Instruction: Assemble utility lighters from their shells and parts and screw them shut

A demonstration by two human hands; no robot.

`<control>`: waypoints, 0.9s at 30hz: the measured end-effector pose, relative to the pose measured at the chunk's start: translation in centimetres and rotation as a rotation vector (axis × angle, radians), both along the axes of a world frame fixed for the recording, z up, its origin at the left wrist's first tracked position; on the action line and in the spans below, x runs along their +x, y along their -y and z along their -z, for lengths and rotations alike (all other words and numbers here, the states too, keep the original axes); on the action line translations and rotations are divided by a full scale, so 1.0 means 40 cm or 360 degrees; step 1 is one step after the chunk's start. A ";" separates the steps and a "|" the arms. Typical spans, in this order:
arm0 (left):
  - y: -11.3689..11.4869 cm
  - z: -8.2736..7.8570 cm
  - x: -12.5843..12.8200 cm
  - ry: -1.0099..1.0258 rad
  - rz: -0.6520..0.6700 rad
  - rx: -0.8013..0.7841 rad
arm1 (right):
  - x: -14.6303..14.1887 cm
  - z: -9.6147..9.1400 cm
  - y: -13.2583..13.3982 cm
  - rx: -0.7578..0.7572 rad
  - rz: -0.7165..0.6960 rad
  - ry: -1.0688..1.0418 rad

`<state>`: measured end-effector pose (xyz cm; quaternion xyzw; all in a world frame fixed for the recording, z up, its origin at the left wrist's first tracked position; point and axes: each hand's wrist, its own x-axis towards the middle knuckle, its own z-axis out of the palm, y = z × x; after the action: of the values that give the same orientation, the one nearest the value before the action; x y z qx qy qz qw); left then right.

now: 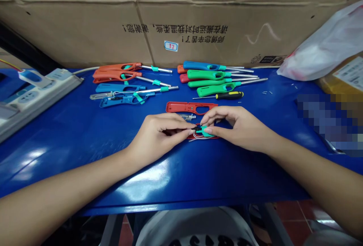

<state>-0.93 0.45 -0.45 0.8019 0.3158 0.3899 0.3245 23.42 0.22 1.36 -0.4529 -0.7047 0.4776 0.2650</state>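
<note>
Screwdriver (221,96) beyond red shell (181,107) — left grip (159,132) holding black part (197,128), right grip (244,128) holding trigger (208,133)

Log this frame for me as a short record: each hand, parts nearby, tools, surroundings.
left hand: fingertips pinching a small black part
right hand: thumb on a teal piece; full grip unclear
near hands: red casing half and a clear part, both beyond the fingers
tool: screwdriver, yellow and black handle
back left: orange casings and blue casings
back right: green lighters among others
surface: blue table
left edge: power strip
</note>
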 end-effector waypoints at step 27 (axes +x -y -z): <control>0.002 0.011 0.004 -0.0086 -0.0003 0.0061 | -0.014 0.018 0.001 -0.0109 0.0119 -0.0122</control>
<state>-0.78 0.35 -0.89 0.8177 0.3178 0.3745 0.3002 22.84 0.16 0.64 -0.4690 -0.6598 0.5082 0.2939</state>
